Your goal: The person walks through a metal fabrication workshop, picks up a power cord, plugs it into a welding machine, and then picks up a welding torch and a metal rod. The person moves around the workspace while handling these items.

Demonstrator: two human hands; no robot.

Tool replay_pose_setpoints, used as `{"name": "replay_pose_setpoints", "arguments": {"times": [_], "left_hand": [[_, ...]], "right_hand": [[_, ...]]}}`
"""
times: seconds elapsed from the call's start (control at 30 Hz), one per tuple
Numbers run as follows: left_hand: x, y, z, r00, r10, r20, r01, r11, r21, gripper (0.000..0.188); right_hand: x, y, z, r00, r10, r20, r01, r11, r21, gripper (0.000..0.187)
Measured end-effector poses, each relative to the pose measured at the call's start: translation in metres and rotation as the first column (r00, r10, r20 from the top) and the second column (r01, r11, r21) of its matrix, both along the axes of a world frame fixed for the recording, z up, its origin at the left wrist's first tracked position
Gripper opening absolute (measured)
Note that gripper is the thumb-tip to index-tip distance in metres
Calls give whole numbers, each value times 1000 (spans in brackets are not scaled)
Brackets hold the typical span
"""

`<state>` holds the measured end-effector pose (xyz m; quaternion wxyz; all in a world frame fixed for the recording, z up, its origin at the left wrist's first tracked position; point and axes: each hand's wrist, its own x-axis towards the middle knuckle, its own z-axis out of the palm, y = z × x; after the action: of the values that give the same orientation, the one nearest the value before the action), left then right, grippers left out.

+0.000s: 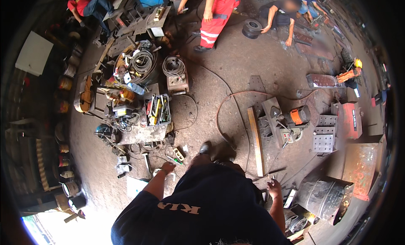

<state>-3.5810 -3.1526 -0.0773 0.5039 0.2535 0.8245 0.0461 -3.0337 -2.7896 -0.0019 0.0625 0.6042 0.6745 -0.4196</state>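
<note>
We are reaching left hand [168, 167], grip open, toward small green tool [176, 160] on floor [236, 68] at 1 o'clock. Looking light, hard; pinching middle. Right hand [274, 187] grip: cannot tell.

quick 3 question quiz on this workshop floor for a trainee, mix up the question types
1. True or false: the left hand reaches toward the small tools lying on the floor beside it.
2. What lies nearest the right hand? A) the grey metal bucket B) the open toolbox C) the coiled cable
3. Fill in: the long flat metal bar lies on the floor beside a machine with an ______ motor housing.

Key
1. True
2. A
3. orange
</note>
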Motion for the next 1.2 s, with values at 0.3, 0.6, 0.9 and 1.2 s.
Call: {"name": "replay_pose_setpoints", "arguments": {"times": [0.3,0.6,0.9,1.2], "left_hand": [[-41,-35,-4,961,108,-253,-96,994,59,35],[28,48,46,923,379,-62,-366,917,160,52],[69,-40,-8,990,-137,43,142,977,-161,34],[-131,7,-49,860,-361,-360,431,892,135,28]], "right_hand": [[3,21,-78,992,102,-75,-119,954,-277,45],[-95,141,-57,998,49,-38,-53,992,-118,38],[-183,169,-22,975,178,-135,-190,978,-87,40],[-236,120,-43,994,86,68,-56,932,-359,42]]}}
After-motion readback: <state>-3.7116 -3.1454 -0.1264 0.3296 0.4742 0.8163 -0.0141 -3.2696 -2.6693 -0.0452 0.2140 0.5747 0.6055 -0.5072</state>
